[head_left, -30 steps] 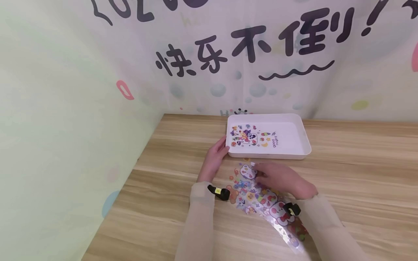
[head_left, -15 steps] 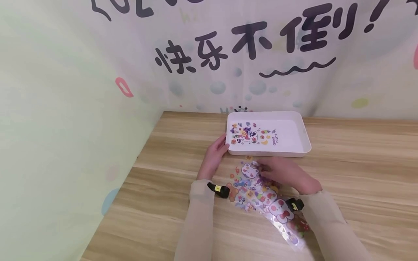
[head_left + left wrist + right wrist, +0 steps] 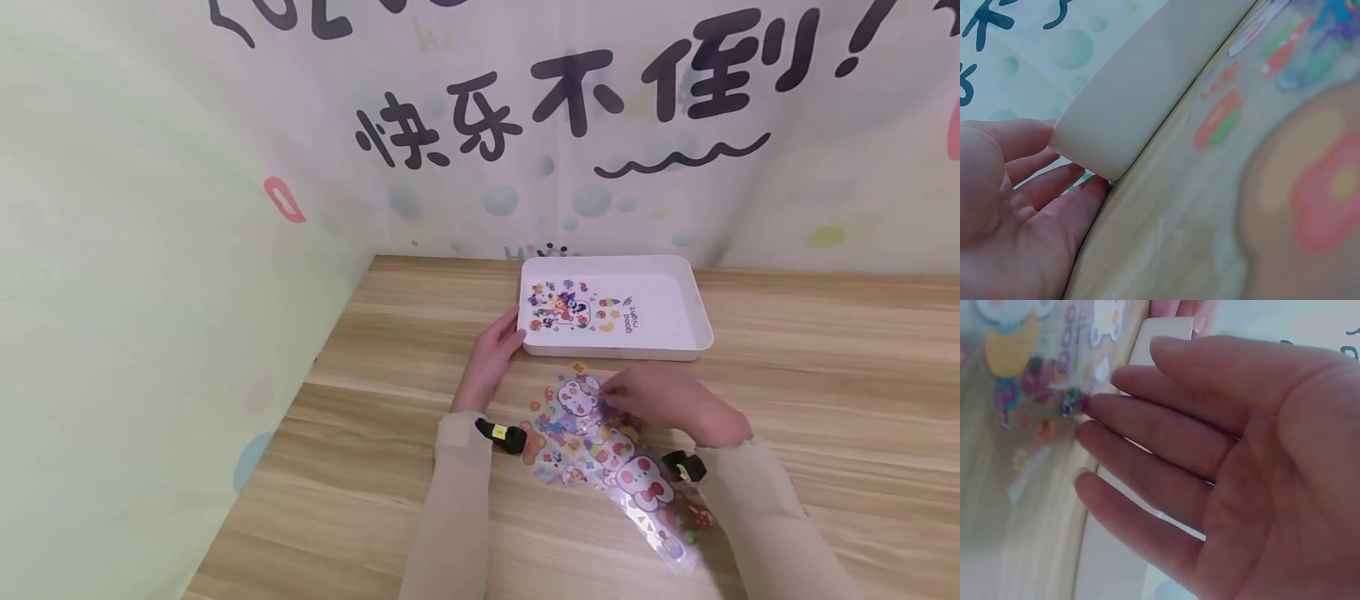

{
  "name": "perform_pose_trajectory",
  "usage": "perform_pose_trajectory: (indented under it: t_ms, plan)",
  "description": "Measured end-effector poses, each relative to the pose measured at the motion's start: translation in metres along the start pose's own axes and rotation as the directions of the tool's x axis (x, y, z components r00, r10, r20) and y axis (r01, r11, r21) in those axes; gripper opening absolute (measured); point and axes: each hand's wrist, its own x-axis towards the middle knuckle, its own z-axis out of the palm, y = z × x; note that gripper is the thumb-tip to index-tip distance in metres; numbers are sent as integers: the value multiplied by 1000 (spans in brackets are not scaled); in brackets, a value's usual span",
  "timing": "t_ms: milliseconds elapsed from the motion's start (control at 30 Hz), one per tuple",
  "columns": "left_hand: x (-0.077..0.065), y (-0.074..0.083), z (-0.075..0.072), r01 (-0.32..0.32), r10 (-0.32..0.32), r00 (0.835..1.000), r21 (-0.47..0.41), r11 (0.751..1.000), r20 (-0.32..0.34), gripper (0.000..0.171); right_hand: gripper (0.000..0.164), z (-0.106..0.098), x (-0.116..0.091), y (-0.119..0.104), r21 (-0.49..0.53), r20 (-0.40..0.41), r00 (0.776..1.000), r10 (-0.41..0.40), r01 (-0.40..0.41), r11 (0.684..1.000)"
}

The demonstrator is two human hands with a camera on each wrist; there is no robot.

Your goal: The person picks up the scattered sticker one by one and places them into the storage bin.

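A white shallow tray (image 3: 675, 300) stands at the back of the table, with colourful cartoon pictures and "good night" lettering on its floor. My left hand (image 3: 489, 360) touches the tray's left end; in the left wrist view its fingertips (image 3: 1100, 187) rest against the end wall. In front of the tray lie overlapping clear plastic sticker sheets (image 3: 643, 483) with bears, rabbits and fruit. At their upper right end is my right hand (image 3: 671, 400). The right wrist view shows its fingers (image 3: 1160, 428) spread and nearly straight, some tips at the clear sheet's (image 3: 1022, 437) edge.
The wood-grain table (image 3: 375, 467) stretches out on both sides. A printed cloth backdrop (image 3: 450, 217) rises right behind the tray and along the left edge of the table. Each wrist wears a small black camera (image 3: 501, 435).
My right hand has drifted a little to the right along the sheets, and their top end has shifted slightly right with it. The left hand stays at the tray.
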Motion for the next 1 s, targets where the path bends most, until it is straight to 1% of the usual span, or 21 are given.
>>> perform_pose_trajectory:
  t_ms: [133,200,267,367,433,500,533,633,700,800,1000]
  plan:
    - [7,-11,-2,-5,5,1000,-36,999,-4,47,20,-3,-3,0,-5,-16,1000,13,-13,1000]
    - [11,-17,-2,-10,10,1000,-50,999,-11,47,19,-1,-2,0,-9,-45,999,9,-10,1000]
    - [13,-21,-2,-18,17,1000,-45,999,-21,46,16,0,1,0,-20,-86,996,-7,5,1000]
    - [14,-23,-1,-40,39,999,-39,998,-23,46,8,5,6,1,-42,-162,984,-70,64,997]
    - [14,-23,-1,-50,49,999,-36,998,-23,46,6,9,9,1,-58,-191,975,-112,103,993]
    - [13,-23,0,-52,51,998,-31,998,-22,45,17,12,12,0,-68,-194,972,-135,124,990]
    - [13,-23,0,-51,50,998,-28,998,-24,45,24,13,13,0,-65,-185,973,-139,129,990]
    - [12,-23,0,-45,45,999,-23,999,-28,44,45,17,14,-1,-65,-127,985,-119,111,992]
    - [12,-22,1,-49,48,998,-27,998,-30,44,52,19,14,-1,-63,-87,991,-103,98,993]
    - [11,-22,0,-53,52,998,-34,998,-29,45,53,22,13,-1,-63,-46,996,-81,78,995]
    - [11,-21,-1,-63,62,998,-42,997,-25,45,48,20,8,-5,-52,-29,998,-49,48,998]
